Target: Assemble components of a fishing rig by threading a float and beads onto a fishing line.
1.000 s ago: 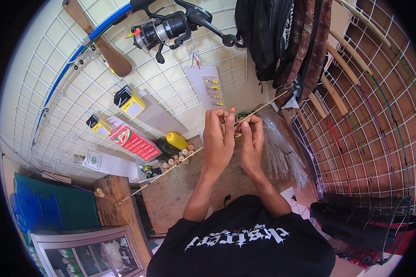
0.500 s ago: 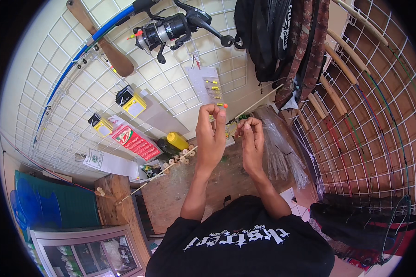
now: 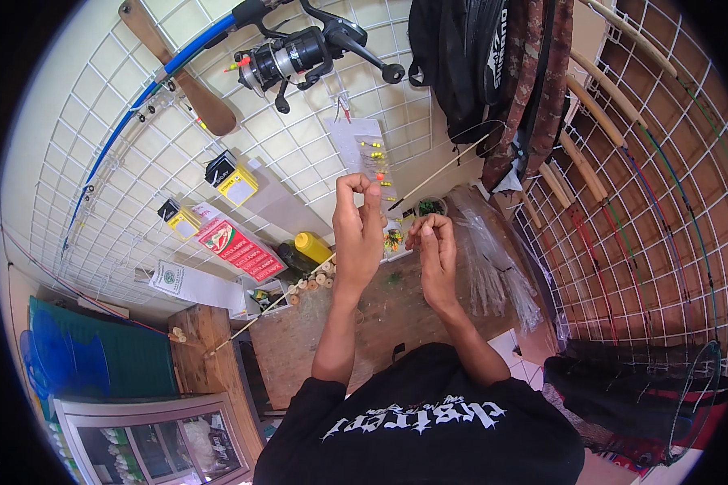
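My left hand (image 3: 357,234) is raised over the workbench with its fingers bent into a pinch. A small orange bead-like piece (image 3: 379,177) shows at its fingertips. Lower and to the right, my right hand (image 3: 434,263) has thumb and fingers drawn together; whatever it holds, if anything, is too small to make out. A thin pale rod (image 3: 441,174) slants from lower left to upper right, its middle partly hidden by my left hand. Beyond the fingers, a white card (image 3: 354,137) with several small yellow pieces hangs on the wall grid.
The wooden workbench (image 3: 364,323) bears corks (image 3: 311,283), a yellow bottle (image 3: 311,246) and clear plastic sleeves (image 3: 493,275). A fishing reel (image 3: 291,58) and dark bags (image 3: 461,73) hang above. Wooden-handled rods (image 3: 582,166) line the right grid; a glass-fronted cabinet (image 3: 154,444) stands lower left.
My left hand has shifted slightly left and up, carrying the orange piece. My right hand has moved a little left and down. The upper end of the rod has shifted slightly.
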`<state>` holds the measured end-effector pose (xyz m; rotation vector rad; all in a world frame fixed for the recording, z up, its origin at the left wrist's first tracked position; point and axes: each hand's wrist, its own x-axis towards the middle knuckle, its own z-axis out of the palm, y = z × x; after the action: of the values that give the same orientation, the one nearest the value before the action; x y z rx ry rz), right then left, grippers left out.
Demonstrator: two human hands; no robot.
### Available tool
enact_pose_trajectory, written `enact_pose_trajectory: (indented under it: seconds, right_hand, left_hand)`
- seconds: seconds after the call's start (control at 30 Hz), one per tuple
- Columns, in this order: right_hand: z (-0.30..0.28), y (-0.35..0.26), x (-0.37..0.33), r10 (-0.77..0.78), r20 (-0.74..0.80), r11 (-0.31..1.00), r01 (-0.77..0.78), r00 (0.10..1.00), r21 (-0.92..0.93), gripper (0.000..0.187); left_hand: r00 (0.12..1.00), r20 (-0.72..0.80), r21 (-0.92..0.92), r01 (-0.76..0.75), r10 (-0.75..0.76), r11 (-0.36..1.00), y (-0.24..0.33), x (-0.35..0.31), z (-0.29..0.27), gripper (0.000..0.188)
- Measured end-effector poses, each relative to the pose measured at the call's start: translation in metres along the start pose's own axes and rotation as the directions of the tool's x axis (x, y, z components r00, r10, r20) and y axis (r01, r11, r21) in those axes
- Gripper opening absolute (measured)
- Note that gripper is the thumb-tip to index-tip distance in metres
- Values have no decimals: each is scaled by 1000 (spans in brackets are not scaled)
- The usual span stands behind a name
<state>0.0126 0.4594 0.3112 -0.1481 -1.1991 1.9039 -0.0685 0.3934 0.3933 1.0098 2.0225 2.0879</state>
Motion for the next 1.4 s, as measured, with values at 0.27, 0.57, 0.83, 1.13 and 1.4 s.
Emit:
enact_pose_trajectory:
  seconds: [0.27, 0.57, 0.83, 1.13, 1.4]
  right_hand:
    - [-2, 1, 2, -1, 22, 1000, 1, 1000, -10, 10]
    - [1, -5, 8, -46, -186, 998, 39, 982, -39, 16]
    - [1, -36, 34, 22, -34, 992, -26, 999, -123, 21]
    - [2, -35, 39, 75, -28, 994, -77, 997, -82, 13]
    - [8, -25, 46, -17, -92, 992, 5, 996, -125, 14]
  left_hand:
    - [1000, 16, -60, 14, -13, 998, -3, 1, -1, 24]
    - [996, 81, 5, 29, -30, 1000, -4, 1, 0, 24]
    - [969, 237, 33, 64, -70, 997, -7, -2, -2, 21]
    - [988, 148, 247, -81, 44, 966, -10, -35, -55, 32]
    - [801, -518, 550, 43, 300, 834, -82, -126, -177, 24]
